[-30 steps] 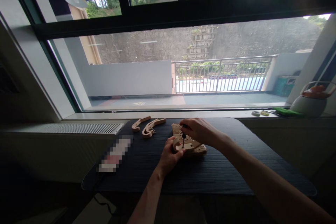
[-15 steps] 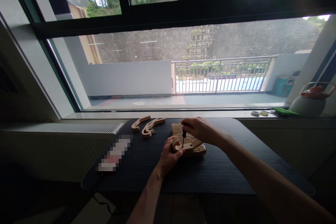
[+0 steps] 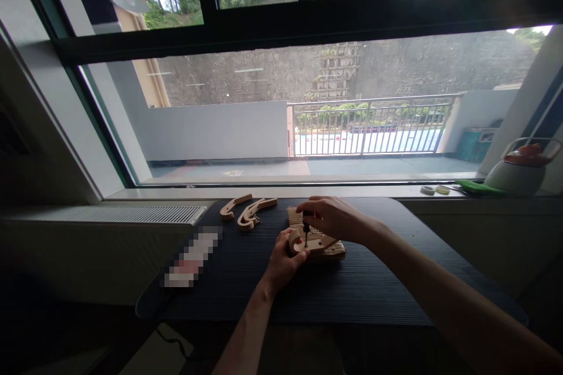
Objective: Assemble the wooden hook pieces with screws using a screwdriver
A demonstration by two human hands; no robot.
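My right hand (image 3: pixel 329 218) is closed around a small dark-handled screwdriver (image 3: pixel 305 232) held upright, its tip down on a curved wooden piece (image 3: pixel 314 244). That piece lies on a slatted wooden panel (image 3: pixel 323 251) on the dark table mat (image 3: pixel 352 287). My left hand (image 3: pixel 282 261) grips the rounded left end of the curved wooden piece and holds it steady. Both forearms reach in from the bottom of the head view.
Two more curved wooden pieces (image 3: pixel 248 210) lie on the mat's far left. A blurred-out object (image 3: pixel 193 258) sits at the mat's left edge. A radiator grille (image 3: pixel 145 214) runs along the left, a window sill behind. A white kettle (image 3: pixel 519 170) and small items stand far right.
My right hand has shifted slightly left and turned on the screwdriver's handle. The left hand and the wooden pieces have stayed put.
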